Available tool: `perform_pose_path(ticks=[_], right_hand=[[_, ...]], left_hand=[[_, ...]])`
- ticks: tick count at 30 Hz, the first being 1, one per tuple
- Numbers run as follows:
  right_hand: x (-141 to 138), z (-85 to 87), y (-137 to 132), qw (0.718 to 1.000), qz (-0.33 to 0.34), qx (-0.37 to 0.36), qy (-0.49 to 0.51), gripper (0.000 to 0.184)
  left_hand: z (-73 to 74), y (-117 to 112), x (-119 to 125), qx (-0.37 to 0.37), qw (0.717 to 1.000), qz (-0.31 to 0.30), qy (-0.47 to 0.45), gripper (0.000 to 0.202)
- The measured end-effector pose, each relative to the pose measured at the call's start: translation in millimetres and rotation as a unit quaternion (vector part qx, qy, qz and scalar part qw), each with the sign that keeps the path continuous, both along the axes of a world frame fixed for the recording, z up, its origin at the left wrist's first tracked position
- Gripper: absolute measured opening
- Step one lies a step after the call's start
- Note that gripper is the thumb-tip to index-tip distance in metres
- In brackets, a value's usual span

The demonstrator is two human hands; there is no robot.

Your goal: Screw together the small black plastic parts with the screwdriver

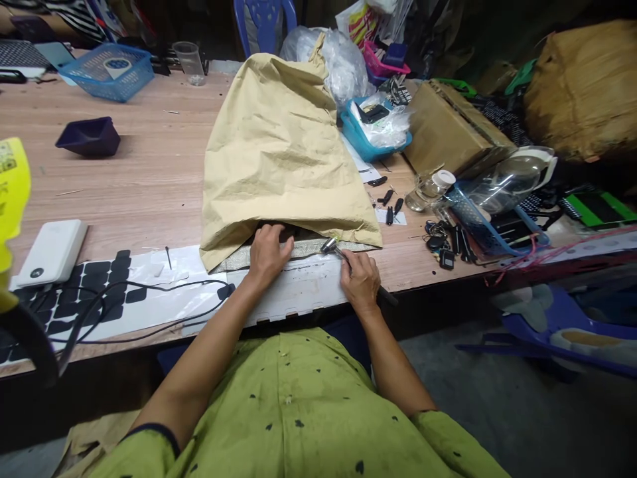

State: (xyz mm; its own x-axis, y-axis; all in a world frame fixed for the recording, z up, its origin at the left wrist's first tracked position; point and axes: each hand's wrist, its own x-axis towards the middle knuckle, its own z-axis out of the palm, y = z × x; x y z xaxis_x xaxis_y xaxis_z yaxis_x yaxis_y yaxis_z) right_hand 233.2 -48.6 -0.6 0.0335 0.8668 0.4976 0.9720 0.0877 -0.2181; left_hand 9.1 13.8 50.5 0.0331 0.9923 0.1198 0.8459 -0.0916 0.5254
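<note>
A large tan paper-like bag (279, 153) lies on the table with its mouth towards me, lifted over a dark gap. My left hand (269, 255) is at that mouth, thumb spread away from the fingers; the fingertips are partly hidden at the dark gap. My right hand (361, 279) is closed around the dark handle of a hammer (329, 246). Its shiny metal head lies near the bag's front edge, right of my left hand. Beneath both hands is a white board (293, 289), with a grey textured strip (311, 248) along the bag's mouth.
Left are a white power bank (54, 252), a black cable (164, 287) and a sheet of black pads (94, 285). Behind stand a dark tray (89, 137) and blue basket (109, 73). Right are key fobs (440, 242), a bottle (428, 191) and a cardboard box (448, 126).
</note>
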Motion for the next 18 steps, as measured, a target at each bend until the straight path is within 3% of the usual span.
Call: perform_pose_path(ticks=[4,8,10,13,16,18], right_hand=[[-0.9,-0.7,0.5,1.0,-0.002,0.012,-0.012,0.029],[-1.5,-0.9,-0.2,1.0,-0.002,0.011,-0.012,0.029],[-2.1,-0.5,-0.8,1.0,-0.002,0.006,-0.009,0.028],[-2.8,0.3,-1.4,1.0,-0.005,-0.002,-0.006,0.028],[-3.0,0.5,-1.7,1.0,-0.007,-0.004,-0.007,0.028],[-2.9,0.3,-1.7,1.0,-0.006,-0.003,-0.006,0.028]], left_hand=[[13.3,35.2,19.6,-0.114,0.985,0.09,0.095,0.035],[15.3,37.7,16.9,-0.133,0.979,0.101,0.122,0.03],[10.2,26.9,6.3,-0.095,0.988,0.064,0.101,0.029],[-2.2,0.1,-12.4,-0.029,0.998,-0.048,0.036,0.024],[-15.1,-27.8,-24.2,-0.007,0.989,-0.145,-0.011,0.017],[-21.9,-40.2,-26.1,0.005,0.984,-0.175,-0.024,0.015]])
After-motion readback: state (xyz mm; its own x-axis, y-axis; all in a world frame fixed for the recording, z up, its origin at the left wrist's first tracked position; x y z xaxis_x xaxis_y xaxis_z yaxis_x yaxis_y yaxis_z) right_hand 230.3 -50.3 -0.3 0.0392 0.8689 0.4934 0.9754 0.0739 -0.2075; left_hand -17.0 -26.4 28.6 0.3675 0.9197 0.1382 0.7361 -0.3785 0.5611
